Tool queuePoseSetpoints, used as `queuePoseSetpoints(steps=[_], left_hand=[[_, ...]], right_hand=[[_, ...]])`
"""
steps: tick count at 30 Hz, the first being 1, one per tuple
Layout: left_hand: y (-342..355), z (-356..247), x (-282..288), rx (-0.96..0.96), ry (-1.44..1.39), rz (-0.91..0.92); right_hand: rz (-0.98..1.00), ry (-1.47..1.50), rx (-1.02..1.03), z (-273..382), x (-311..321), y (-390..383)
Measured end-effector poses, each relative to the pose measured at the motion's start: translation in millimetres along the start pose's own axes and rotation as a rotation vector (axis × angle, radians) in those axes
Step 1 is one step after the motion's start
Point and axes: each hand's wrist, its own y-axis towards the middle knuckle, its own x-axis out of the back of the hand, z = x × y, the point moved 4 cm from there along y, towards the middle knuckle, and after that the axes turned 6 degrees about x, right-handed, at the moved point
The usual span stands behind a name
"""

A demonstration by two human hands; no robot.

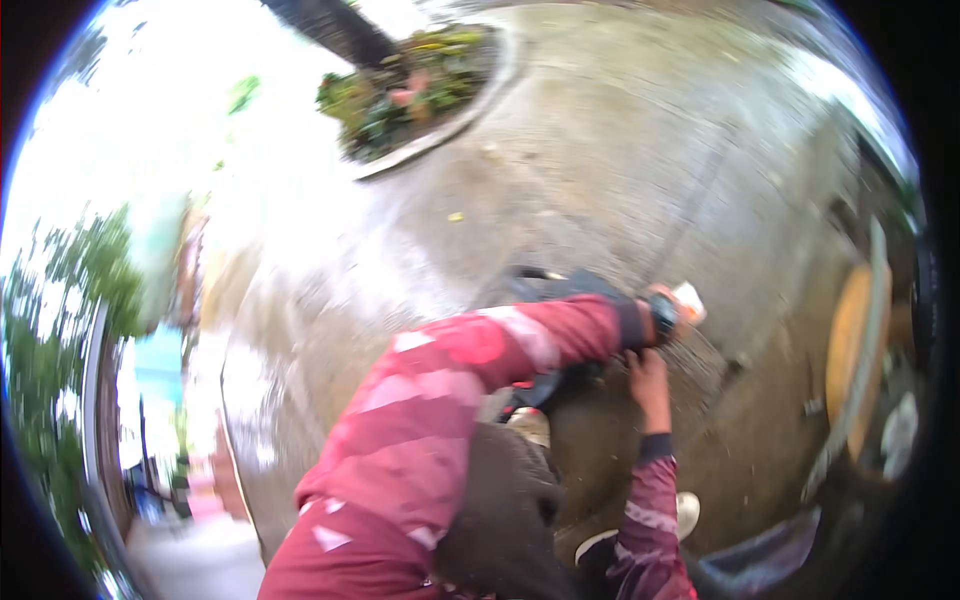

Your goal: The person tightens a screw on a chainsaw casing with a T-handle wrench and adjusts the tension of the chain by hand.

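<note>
My left arm, in a red patterned sleeve, stretches across to the right. My left hand (676, 308), with a dark band at its wrist, appears closed on a small white object (690, 297); blur hides what kind it is. Just below it, my right hand (648, 385) reaches up with its fingertips close to the left wrist and a dark bulky thing. That dark thing (560, 287) looks like a black bag lying on the ground, mostly covered by my left sleeve. Whether the right fingers grip anything is not visible.
Wet concrete ground (580, 160) spreads ahead. A curbed planter (450, 135) with plants and a tree trunk stands at the far left. An orange-brown rounded object (850, 350) leans at the right. My shoes (530, 425) are below, near the dark thing.
</note>
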Motion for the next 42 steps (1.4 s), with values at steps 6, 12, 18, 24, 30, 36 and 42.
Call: queuePoseSetpoints(steps=[6,12,18,24,30,36,42], left_hand=[[-6,16,-8,0.154,-0.278,0.239],[-16,27,-3,0.176,-0.251,0.016],[-25,90,54,0.317,-0.528,0.220],[-339,392,72,1.271,-0.424,-0.015],[-482,382,102,1.875,-1.191,-0.753],[-434,357,108,1.694,-0.903,-0.726],[-187,184,101,0.749,-0.653,-0.472]], right_hand=[[0.162,0.125,-0.021,-29,-24,9],[0.080,0.294,0.113,-14,-22,13],[0.051,0.162,0.092,2,1,4],[0.091,0.148,0.084,19,15,16],[0.059,0.050,-0.116,-36,52,-2],[0.031,0.142,-0.046,-14,22,12],[-0.087,-0.131,0.321,26,11,11]])
